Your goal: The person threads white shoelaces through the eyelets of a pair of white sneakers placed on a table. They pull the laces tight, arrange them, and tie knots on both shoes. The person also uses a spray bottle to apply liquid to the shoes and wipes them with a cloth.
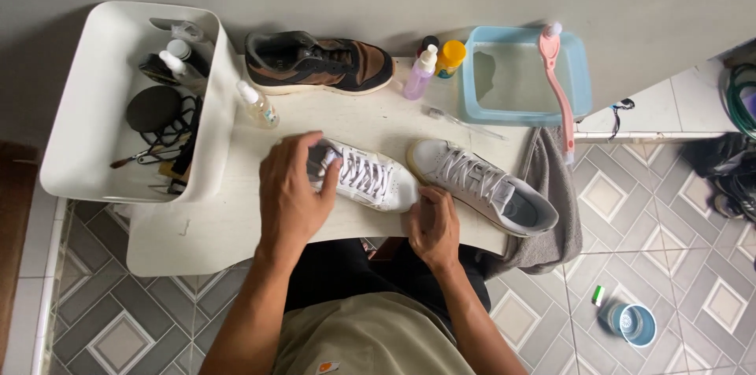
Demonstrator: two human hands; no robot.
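My left hand (293, 190) lies spread over the heel end of a white sneaker (368, 178), palm down, fingers curled across its collar; my right hand (431, 225) is closed against the toe of that same shoe, thumb and fingers pressed together at its front edge; the shoe lies across the near middle of the small white table (213, 229), laces up, toe pointing to my right. Just beside its toe lies a second white sneaker (484, 186), angled away, its heel resting on a grey towel (551, 210) that hangs off the table's right end. Farther back stands a brown and black sneaker (319, 62); near it are a clear bottle (258, 103), a lilac spray bottle (420, 72) and a yellow-capped bottle (450, 56); a pale blue basin (524, 72) carries a pink brush (557, 84); a white bin (102, 107) of tools sits at the left.
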